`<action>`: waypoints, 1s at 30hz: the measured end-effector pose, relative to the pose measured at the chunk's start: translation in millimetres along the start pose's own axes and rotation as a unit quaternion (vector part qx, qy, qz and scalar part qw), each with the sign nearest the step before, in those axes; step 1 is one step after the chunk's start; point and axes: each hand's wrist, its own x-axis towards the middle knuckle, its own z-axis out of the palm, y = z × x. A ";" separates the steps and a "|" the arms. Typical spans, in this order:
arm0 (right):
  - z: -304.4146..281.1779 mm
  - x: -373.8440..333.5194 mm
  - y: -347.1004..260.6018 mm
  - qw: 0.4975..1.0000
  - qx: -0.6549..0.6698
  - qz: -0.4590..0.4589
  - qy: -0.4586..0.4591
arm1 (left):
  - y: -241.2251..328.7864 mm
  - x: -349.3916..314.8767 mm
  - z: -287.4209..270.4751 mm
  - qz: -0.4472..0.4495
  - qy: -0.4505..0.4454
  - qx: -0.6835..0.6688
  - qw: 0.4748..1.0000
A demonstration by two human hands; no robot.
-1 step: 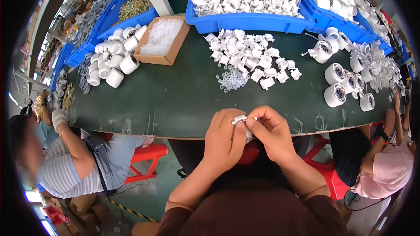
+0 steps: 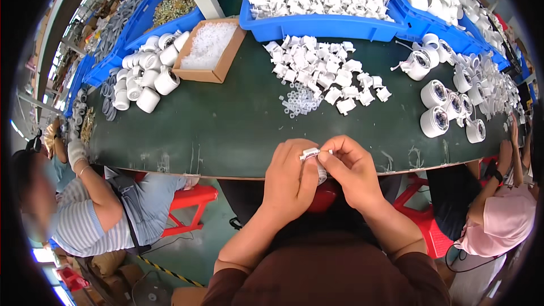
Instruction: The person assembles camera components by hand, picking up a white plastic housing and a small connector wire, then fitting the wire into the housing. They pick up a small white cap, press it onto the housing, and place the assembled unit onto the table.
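At the table's near edge, my left hand [image 2: 290,178] is closed around a small white plastic part [image 2: 309,153], whose top shows above the thumb. My right hand [image 2: 352,173] meets it from the right, thumb and forefinger pinched at the part's end. A tiny pale tip shows at those fingers, too small to name. Another bit of white shows lower between the hands, mostly hidden by the left thumb. Beyond my hands lie a heap of similar white plastic pieces [image 2: 334,73] and a small pile of translucent rings [image 2: 300,102].
Blue bins [image 2: 328,28] of white parts line the far side. To the left stand a cardboard box [image 2: 201,73] of translucent bits and a cluster of white cylinders [image 2: 148,100]; more cylinders [image 2: 435,122] sit right. People sit at both sides, near red stools [image 2: 192,201].
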 end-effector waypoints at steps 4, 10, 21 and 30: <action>-0.1 -5.9 -0.6 1.000 0.016 0.017 0.005 | -1.4 -5.4 -1.5 0.024 -0.016 -0.001 1.000; -6.5 -13.1 4.2 0.999 -0.038 -0.022 -0.019 | -0.8 -7.7 -1.2 0.028 -0.015 -0.029 0.999; -69.2 60.3 -39.5 0.702 -0.641 -0.310 -0.028 | -2.2 -2.5 -1.2 0.012 0.018 -0.026 0.999; -62.5 41.9 -48.2 0.717 -0.655 -0.226 -0.071 | -1.5 -9.4 -8.0 -0.014 0.066 -0.029 0.997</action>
